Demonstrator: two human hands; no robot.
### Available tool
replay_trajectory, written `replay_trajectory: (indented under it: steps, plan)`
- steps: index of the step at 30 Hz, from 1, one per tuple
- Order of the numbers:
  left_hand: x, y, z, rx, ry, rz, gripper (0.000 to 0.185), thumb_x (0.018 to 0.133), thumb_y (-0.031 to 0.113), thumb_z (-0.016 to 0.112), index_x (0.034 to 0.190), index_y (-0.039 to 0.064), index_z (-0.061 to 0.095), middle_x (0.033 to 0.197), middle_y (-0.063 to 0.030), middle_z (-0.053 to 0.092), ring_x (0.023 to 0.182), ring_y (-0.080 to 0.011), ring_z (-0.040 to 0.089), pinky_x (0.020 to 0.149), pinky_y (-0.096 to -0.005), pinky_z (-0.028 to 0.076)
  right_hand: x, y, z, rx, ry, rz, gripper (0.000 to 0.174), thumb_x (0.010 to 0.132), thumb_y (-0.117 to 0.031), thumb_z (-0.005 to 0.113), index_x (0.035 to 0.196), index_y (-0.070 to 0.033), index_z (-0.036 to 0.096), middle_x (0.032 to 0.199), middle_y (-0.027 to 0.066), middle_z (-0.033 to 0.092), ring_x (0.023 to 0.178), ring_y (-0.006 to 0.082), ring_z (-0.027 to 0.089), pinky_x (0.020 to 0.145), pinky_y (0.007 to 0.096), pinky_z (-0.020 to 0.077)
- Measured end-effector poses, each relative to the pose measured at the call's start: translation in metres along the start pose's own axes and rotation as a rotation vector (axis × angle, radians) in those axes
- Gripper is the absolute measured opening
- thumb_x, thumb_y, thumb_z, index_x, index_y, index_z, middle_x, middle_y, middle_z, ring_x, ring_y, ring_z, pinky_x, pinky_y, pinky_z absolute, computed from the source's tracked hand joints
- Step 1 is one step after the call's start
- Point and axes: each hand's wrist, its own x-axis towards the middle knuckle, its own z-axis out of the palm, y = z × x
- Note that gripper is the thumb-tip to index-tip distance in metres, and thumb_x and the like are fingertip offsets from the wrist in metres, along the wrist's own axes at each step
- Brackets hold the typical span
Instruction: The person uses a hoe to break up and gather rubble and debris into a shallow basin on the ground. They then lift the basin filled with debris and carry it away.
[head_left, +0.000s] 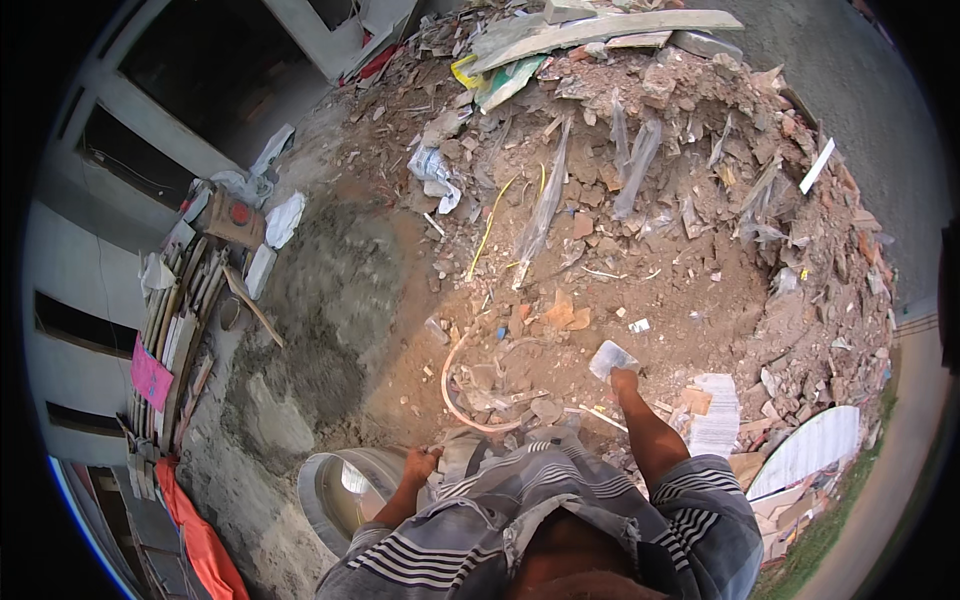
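Note:
My right hand reaches out over the rubble and grips a pale rectangular piece by its near edge; its material is unclear. Close to my body, my left hand has its fingers curled beside my clothing. Whether anything is in those fingers cannot be made out. Just left of that forearm stands a large round drum with cloudy water inside. A pale curved hose or pipe lies on the dirt between my hands.
Broken masonry and plastic scraps form a mound ahead and right. Wet grey mortar spreads on the left ground. Stacked timber leans by the building, near an orange sheet. White boards lie at right, beside a road.

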Motion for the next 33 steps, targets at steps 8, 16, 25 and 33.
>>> replay_trajectory:
  steps: [8, 16, 25, 33]
  plan:
    - [-0.035, -0.074, 0.019, -0.389, 0.214, -0.161, 0.032, 0.088, 0.031, 0.066, 0.085, -0.001, 0.069, 0.076, -0.0043, 0.066, 0.071, -0.0122, 0.057, 0.063, -0.0308, 0.045, -0.032, -0.024, -0.015, -0.761, 0.095, -0.428, 0.06, 0.079, -0.049, 0.059, 0.107, 0.004, 0.066, 0.112, 0.0291, 0.062, 0.11, 0.0401, 0.058, 0.095, 0.0426, 0.0452]
    - [-0.008, -0.127, 0.045, -0.563, 0.22, -0.26, 0.04, 0.086, 0.044, 0.065, 0.083, 0.004, 0.067, 0.066, -0.0024, 0.058, 0.055, -0.0115, 0.049, 0.05, -0.028, 0.038, -0.02, -0.017, -0.015, -0.802, 0.13, -0.458, 0.06, 0.08, -0.049, 0.06, 0.117, -0.001, 0.064, 0.118, 0.0254, 0.061, 0.113, 0.0376, 0.057, 0.099, 0.0406, 0.0437]
    - [0.083, -0.134, -0.013, -0.111, 0.021, 0.139, 0.039, 0.085, 0.037, 0.064, 0.092, -0.001, 0.069, 0.072, -0.0087, 0.064, 0.068, -0.0184, 0.062, 0.064, -0.0322, 0.048, -0.052, -0.037, -0.027, -0.685, 0.111, -0.575, 0.07, 0.078, -0.048, 0.064, 0.127, 0.001, 0.055, 0.125, 0.0261, 0.057, 0.119, 0.0374, 0.053, 0.103, 0.0418, 0.0406]
    - [0.05, -0.145, -0.014, -0.53, 0.035, 0.257, 0.033, 0.091, 0.032, 0.061, 0.079, 0.001, 0.064, 0.07, -0.0028, 0.061, 0.065, -0.0132, 0.058, 0.061, -0.027, 0.046, -0.133, 0.026, 0.0, -0.401, 0.52, -0.663, 0.054, 0.076, -0.03, 0.071, 0.117, 0.003, 0.058, 0.101, 0.0287, 0.064, 0.098, 0.0416, 0.062, 0.086, 0.0455, 0.0486]
